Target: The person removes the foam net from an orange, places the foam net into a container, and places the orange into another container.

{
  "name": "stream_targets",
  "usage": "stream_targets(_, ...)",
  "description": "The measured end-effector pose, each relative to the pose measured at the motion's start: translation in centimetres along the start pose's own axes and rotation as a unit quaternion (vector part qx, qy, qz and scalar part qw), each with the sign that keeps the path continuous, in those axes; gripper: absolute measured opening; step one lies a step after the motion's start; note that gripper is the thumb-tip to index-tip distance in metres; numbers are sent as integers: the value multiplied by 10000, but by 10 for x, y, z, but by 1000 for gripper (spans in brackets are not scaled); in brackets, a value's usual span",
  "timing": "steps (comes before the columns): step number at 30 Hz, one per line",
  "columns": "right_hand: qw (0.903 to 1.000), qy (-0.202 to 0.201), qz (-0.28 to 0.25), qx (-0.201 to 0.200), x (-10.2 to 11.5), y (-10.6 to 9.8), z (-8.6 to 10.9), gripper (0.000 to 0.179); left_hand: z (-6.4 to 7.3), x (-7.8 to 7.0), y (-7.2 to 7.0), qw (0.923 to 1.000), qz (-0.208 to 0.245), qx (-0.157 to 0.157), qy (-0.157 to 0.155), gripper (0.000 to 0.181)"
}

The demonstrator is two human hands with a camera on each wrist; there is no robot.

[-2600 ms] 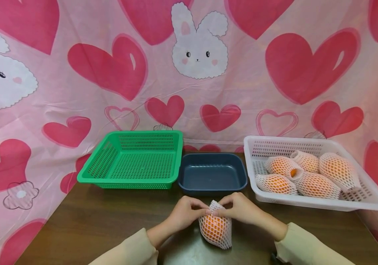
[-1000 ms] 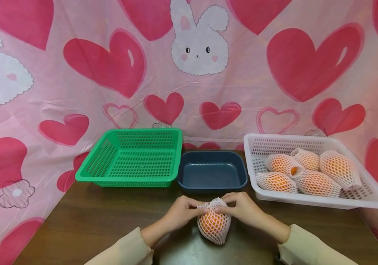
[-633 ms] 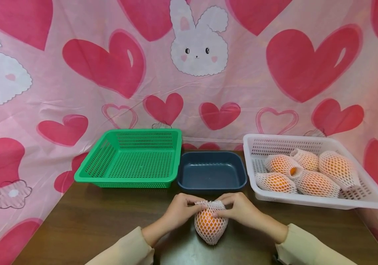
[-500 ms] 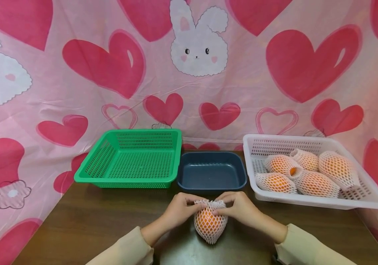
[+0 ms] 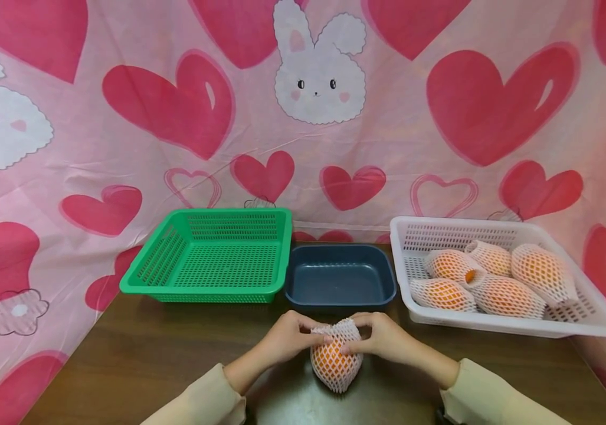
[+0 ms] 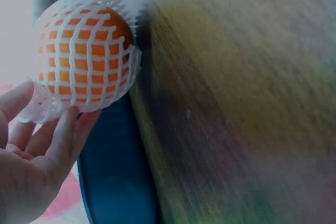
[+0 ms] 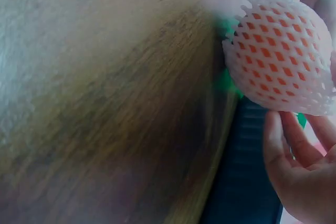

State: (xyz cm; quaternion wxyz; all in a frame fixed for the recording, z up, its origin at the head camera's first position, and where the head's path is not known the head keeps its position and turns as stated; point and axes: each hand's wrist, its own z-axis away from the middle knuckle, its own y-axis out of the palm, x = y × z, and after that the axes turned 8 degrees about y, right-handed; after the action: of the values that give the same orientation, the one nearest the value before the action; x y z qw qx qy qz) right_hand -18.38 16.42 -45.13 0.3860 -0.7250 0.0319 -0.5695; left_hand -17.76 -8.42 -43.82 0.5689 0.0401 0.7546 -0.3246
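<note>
An orange (image 5: 330, 358) sits inside a white foam net sleeve (image 5: 346, 330) at the front middle of the table. My left hand (image 5: 288, 337) pinches the upper left edge of the net between thumb and fingers. On the other side my right hand (image 5: 384, 338) pinches the net's upper right edge, its thumb against the fruit's front. In the left wrist view, bare orange skin (image 6: 122, 27) shows through an opening at the sleeve's lower end. The right wrist view shows the netted fruit (image 7: 281, 51) with right-hand fingers (image 7: 274, 139) under it.
Behind the hands stands a dark blue basin (image 5: 340, 283). To its left is a green perforated basket (image 5: 212, 291). A white basket (image 5: 494, 327) on the right holds several netted oranges (image 5: 507, 296). The brown table (image 5: 138, 366) ends at a pink printed cloth (image 5: 324, 141).
Both hands keep their hold near the net's top. The fruit has turned and shifted slightly left, and the net's upper opening is spread wider than at first.
</note>
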Motion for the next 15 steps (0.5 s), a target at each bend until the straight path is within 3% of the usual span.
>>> stream_targets(4,9998,-146,-94,22,2,-1,-1,21,0,0,1,9998,-105,-125,89,16)
stream_targets(15,9961,-680,63,-560,18,4,-1,11,1,-5,4,9957,-530,-674,338,4)
